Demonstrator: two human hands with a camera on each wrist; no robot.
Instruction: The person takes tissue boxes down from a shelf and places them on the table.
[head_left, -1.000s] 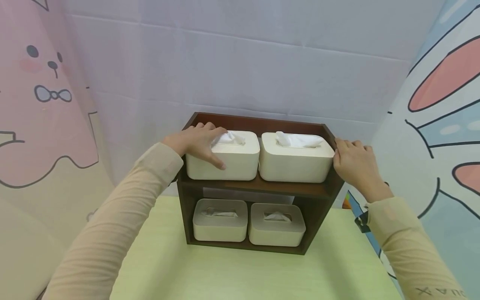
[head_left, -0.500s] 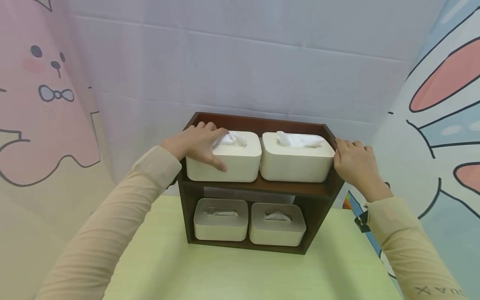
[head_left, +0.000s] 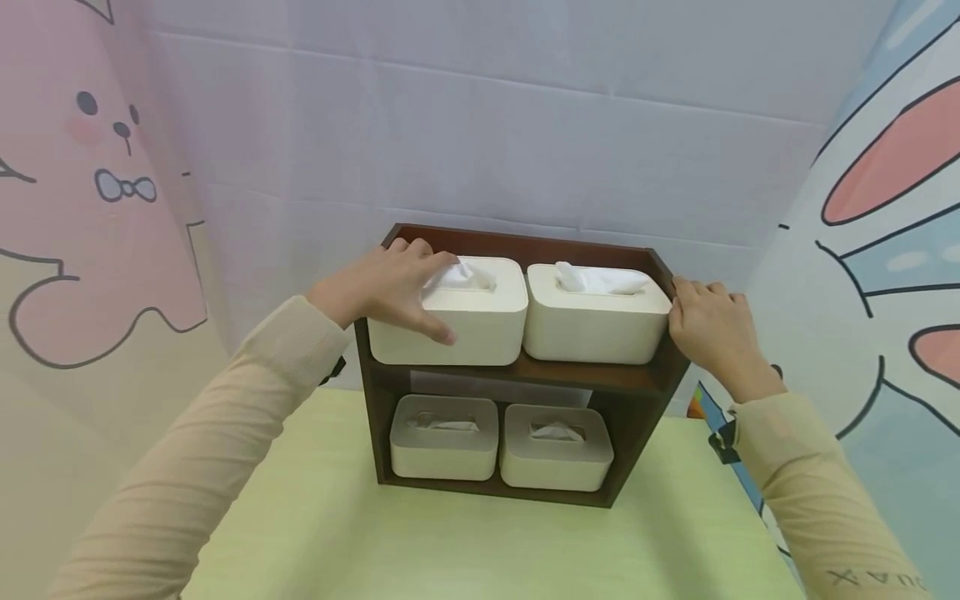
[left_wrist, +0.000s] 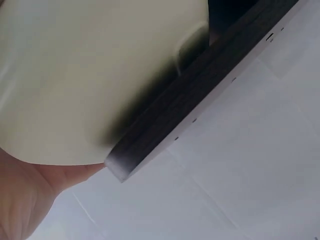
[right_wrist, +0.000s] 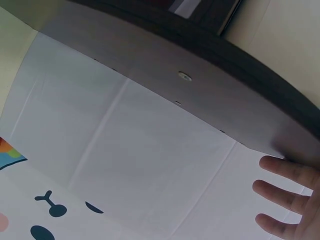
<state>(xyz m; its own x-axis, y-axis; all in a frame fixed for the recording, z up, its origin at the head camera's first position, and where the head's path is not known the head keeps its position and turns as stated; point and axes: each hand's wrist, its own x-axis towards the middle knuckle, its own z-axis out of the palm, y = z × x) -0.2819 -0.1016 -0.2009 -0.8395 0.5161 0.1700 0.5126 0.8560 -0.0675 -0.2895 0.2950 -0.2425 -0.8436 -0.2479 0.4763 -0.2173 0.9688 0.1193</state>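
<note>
A cream tissue box (head_left: 480,333) in the upper left compartment juts a little past the front of the dark brown shelf (head_left: 600,379). My left hand (head_left: 390,287) grips this box by its left end, thumb on the front face and fingers over the top by the white tissue. The same hand (left_wrist: 25,200) shows under the box's rounded end in the left wrist view. At the shelf's upper right corner my right hand (head_left: 712,325) holds the side panel (right_wrist: 165,65). Its fingers (right_wrist: 285,172) lie along the outer side; the thumb is hidden in the right wrist view.
A second cream tissue box (head_left: 596,325) sits at the upper right, right beside the gripped one. Two more tissue boxes, one left (head_left: 444,450) and one right (head_left: 557,458), stand on the lower level. The shelf rests on a pale green table (head_left: 480,550), against a white cloth backdrop (head_left: 480,125).
The upper left tissue box has come slightly forward out of its compartment, my left hand moving with it. My right hand keeps its place on the side panel. The view has shifted slightly.
</note>
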